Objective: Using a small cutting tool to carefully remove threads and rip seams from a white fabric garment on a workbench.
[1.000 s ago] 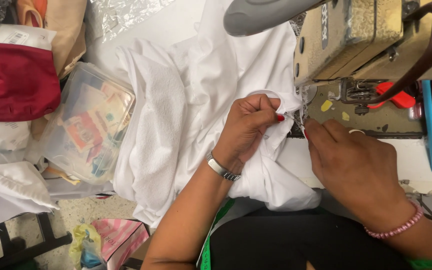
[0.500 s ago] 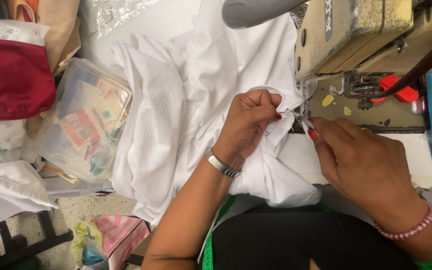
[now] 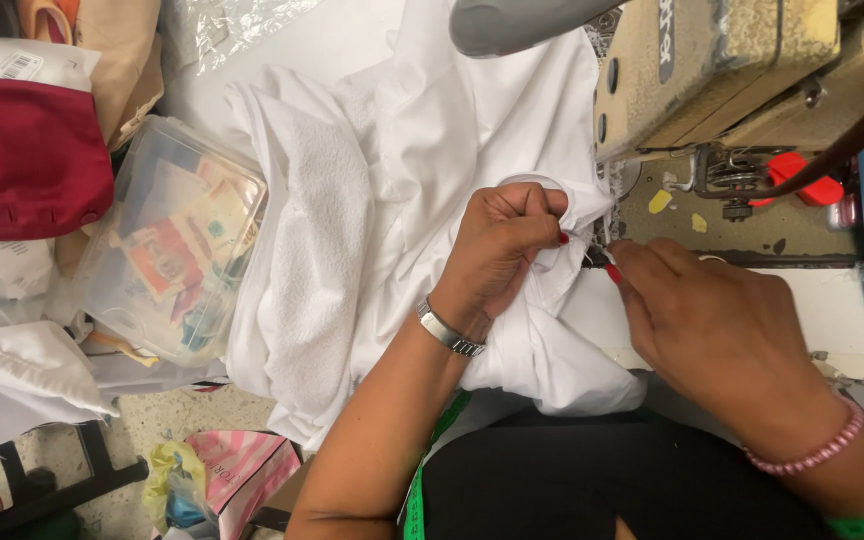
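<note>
Head view: over the last second the right hand (image 3: 722, 330) had slid up from lower right to meet the left hand (image 3: 505, 250) at centre frame, fingertips pinched narrow on something small, can't tell what; left hand fisted tight on a fold of white fabric (image 3: 382, 200) just below the sewing machine (image 3: 722, 70) at upper right, so work looked close to the needle. Desk (image 3: 832, 300) pale, crowded; clear plastic box (image 3: 172, 250) and red bag (image 3: 22, 160) at left, bare floor (image 3: 182, 420) lower left
</note>
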